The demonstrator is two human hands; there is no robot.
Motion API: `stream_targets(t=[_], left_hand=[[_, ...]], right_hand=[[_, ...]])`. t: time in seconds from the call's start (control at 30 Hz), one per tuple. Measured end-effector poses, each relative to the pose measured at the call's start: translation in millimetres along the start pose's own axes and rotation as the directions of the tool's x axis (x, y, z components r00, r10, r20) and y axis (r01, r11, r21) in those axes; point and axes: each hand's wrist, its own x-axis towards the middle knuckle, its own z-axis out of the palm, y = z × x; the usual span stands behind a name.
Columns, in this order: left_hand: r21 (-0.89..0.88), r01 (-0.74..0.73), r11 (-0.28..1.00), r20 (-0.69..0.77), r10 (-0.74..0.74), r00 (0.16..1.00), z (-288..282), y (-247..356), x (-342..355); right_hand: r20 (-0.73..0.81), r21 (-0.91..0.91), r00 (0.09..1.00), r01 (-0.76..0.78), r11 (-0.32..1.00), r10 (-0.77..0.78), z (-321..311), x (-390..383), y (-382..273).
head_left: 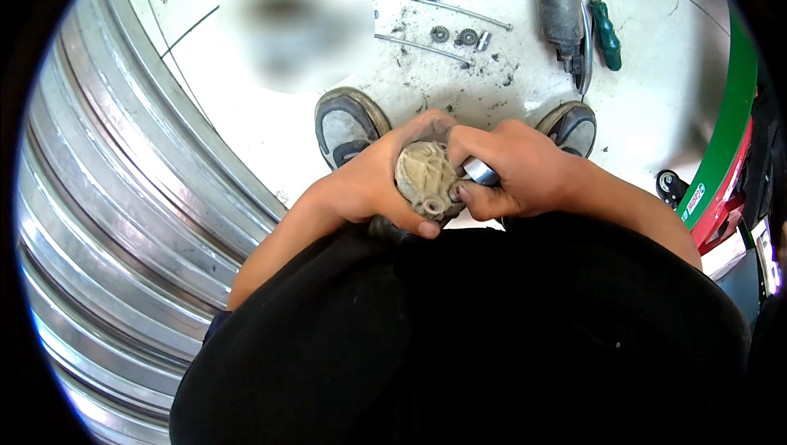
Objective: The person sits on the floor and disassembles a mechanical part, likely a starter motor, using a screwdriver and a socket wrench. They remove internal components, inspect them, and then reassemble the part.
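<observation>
Cradling a dirty, beige cast-metal housing (426, 179) from the left, the left hand (373, 187) has its grip clamped around the part, fingers curled over the top and thumb pressed under its lower edge. The housing sits between both hands, above the person's black-clad lap and just below the two grey shoes (348, 125) planted on the white floor (672, 84). The right hand (516, 170) touches the housing from the right, its grip closed on a small shiny metal cylinder (480, 171), with a dark-nailed fingertip pushed against the housing's face. Beyond the housing, past the shoes, loose pieces lie on the grimy floor: two long thin rods (459, 11), several small gears (453, 34) and a short metal sleeve (484, 39) just beside them. Farther right of these lies a grey motor body (560, 15), with a green-handled screwdriver (607, 34) near it. To the left of the housing runs a broad ribbed metal surface (106, 199). To its right, at the rim of the view, stands a green and red piece of equipment (721, 166).
</observation>
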Motion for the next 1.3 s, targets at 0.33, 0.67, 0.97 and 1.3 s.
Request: stream_targets(t=[0.33,0.67,0.97,1.3], left_hand=[[0.479,-0.028,0.877,-0.297,0.192,0.935,15,23,-5],[0.489,-0.085,0.868,-0.162,0.186,0.969,-6,38,-2],[0.798,0.278,0.534,-0.423,0.169,0.890,19,43,1],[0.857,0.187,0.481,-0.351,0.278,0.894,5,50,-6]], right_hand=[[0.003,-0.143,0.987,-0.156,0.977,0.158,-10,4,-6],[0.052,-0.327,0.987,0.162,0.931,-0.154,-20,12,-3],[0.365,-0.110,0.773,-0.518,0.848,0.519,-41,18,-23],[0.315,0.066,0.820,-0.521,0.851,0.477,-32,28,-11]])
